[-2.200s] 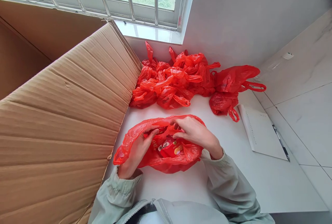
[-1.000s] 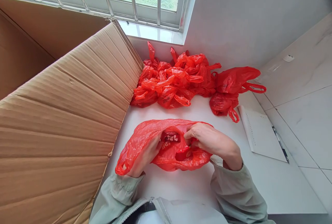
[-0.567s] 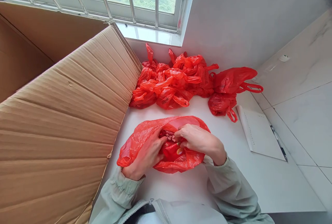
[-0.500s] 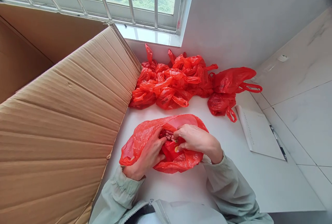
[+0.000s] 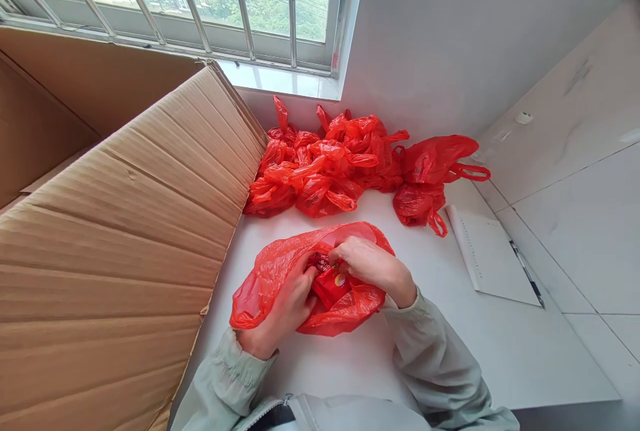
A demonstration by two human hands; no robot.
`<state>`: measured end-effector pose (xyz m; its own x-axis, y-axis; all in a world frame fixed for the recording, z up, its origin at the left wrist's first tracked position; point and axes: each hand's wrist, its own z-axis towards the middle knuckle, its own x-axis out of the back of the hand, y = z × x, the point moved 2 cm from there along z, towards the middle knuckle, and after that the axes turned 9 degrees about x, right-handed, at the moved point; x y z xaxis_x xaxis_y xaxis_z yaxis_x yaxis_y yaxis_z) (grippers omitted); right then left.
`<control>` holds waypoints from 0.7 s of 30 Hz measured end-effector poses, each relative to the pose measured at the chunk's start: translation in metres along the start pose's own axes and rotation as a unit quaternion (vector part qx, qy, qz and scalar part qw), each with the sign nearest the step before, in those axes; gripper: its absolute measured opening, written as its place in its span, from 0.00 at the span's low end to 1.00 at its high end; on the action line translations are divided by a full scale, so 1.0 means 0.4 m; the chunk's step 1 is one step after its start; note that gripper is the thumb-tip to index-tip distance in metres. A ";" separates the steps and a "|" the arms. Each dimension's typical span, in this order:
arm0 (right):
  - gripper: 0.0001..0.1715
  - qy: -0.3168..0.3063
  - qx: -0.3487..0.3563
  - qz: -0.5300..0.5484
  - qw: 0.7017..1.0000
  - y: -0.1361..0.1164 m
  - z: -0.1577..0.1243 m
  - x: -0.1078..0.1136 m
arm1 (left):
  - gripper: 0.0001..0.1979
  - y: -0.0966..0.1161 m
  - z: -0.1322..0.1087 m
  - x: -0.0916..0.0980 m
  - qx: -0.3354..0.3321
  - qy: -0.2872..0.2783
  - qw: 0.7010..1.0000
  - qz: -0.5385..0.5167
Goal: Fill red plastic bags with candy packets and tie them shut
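Observation:
An open red plastic bag (image 5: pixel 270 264) lies on the white tabletop in front of me, its mouth spread wide. Inside it I see a red packet (image 5: pixel 331 288) with a round yellow mark, and behind that a dark red packet (image 5: pixel 321 262) with pale print. From the left, my left hand (image 5: pixel 293 294) reaches into the bag, its fingers curled against the packets' left side. My right hand (image 5: pixel 367 261) comes in from the right, fingers bent and pinching at the packets' upper edge. Folds of the bag and the packets partly hide both sets of fingertips.
A large open cardboard box (image 5: pixel 130 244) stands at the left. Several tied red bags (image 5: pixel 325 164) are heaped against the wall, with a couple more (image 5: pixel 423 201) to their right. A notebook (image 5: pixel 493 258) and a pen (image 5: pixel 527 274) lie at the right. A barred window (image 5: pixel 240 4) is behind.
My right hand has shifted slightly up and back within the bag, and more of the red packet with the yellow mark shows. The whole view has moved a little.

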<state>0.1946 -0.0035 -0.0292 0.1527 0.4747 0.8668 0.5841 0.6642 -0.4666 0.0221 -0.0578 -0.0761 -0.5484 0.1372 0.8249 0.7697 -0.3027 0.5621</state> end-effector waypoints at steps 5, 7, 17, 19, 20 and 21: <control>0.15 -0.033 -0.030 -0.028 0.999 -0.014 -0.009 0.012 | 0.15 0.007 0.003 0.021 0.035 -0.012 0.999 -0.011; 0.15 -0.020 -0.035 -0.033 0.999 -0.026 -0.012 0.022 | 0.16 0.003 0.001 0.022 0.032 0.012 0.999 -0.024; 0.17 0.083 -0.082 -0.002 0.993 -0.109 -0.129 0.063 | 0.14 0.061 -0.100 0.205 -0.084 0.190 0.977 0.056; 0.19 0.078 -0.106 -0.001 0.991 -0.125 -0.166 0.052 | 0.16 0.066 -0.120 0.235 -0.079 0.238 0.964 0.090; 0.19 0.071 -0.124 -0.006 0.990 -0.132 -0.182 0.044 | 0.17 0.063 -0.124 0.242 -0.063 0.260 0.957 0.113; 0.19 0.063 -0.145 -0.017 0.987 -0.138 -0.195 0.037 | 0.18 0.058 -0.125 0.243 -0.044 0.279 0.949 0.139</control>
<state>0.2269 -0.0782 0.0232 0.2164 0.3679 0.9043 0.7909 0.4769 -0.3833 -0.0296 -0.0987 0.0142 -0.4347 -0.4723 0.7668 0.8932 -0.3350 0.3000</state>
